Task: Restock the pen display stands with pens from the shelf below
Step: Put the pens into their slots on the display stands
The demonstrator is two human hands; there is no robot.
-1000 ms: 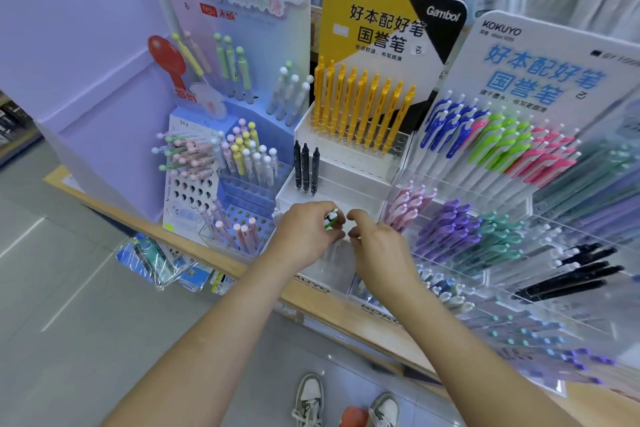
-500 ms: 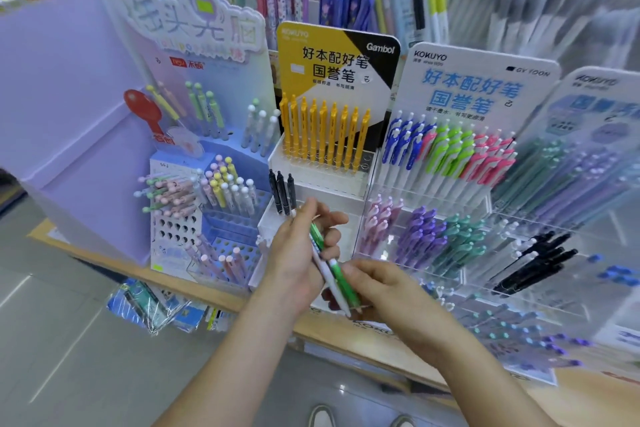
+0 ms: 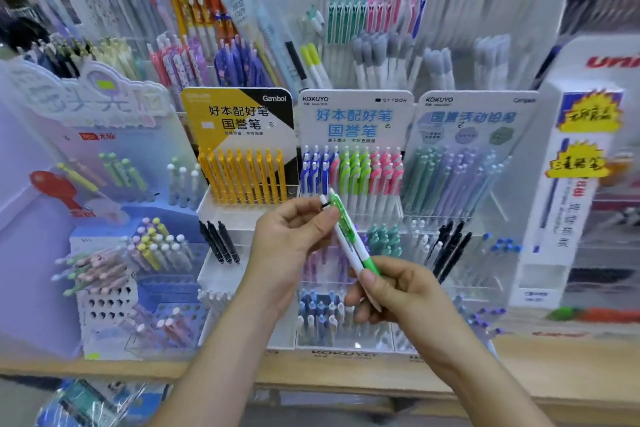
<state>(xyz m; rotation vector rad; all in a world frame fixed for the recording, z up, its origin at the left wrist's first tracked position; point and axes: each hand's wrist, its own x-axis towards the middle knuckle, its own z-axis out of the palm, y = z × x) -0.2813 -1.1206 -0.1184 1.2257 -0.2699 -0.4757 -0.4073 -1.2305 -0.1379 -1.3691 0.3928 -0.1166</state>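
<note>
I have the green pens (image 3: 346, 234) in both hands, slanting from far left down to near right, in front of the middle stand (image 3: 353, 114). My left hand (image 3: 294, 239) pinches their upper end between thumb and curled fingers. My right hand (image 3: 398, 291) is wrapped round the lower end, thumb on top. At least two tips show above my left thumb; I cannot tell the full count.

Just beyond the tips stands the colour row (image 3: 353, 170) of blue, green and pink pens, upright and packed close. Left of it the yellow pens (image 3: 246, 177) fill the top step of the yellow stand (image 3: 239, 121), and three black pens (image 3: 220, 243) lean on the step below, near my left wrist. To the right is a third stand (image 3: 474, 121) with pale green, lilac and blue pens, then a tall white box (image 3: 568, 201). Far left a lilac stand (image 3: 104, 270) holds pastel pens that poke out sideways towards me.

Behind everything hangs a wall of pens (image 3: 363, 10). The stands touch side by side and sit at the edge of the wooden shelf (image 3: 519, 367). The open room is on the near side of that edge, where my forearms are. A plastic packet (image 3: 90, 402) lies below the shelf, near left.
</note>
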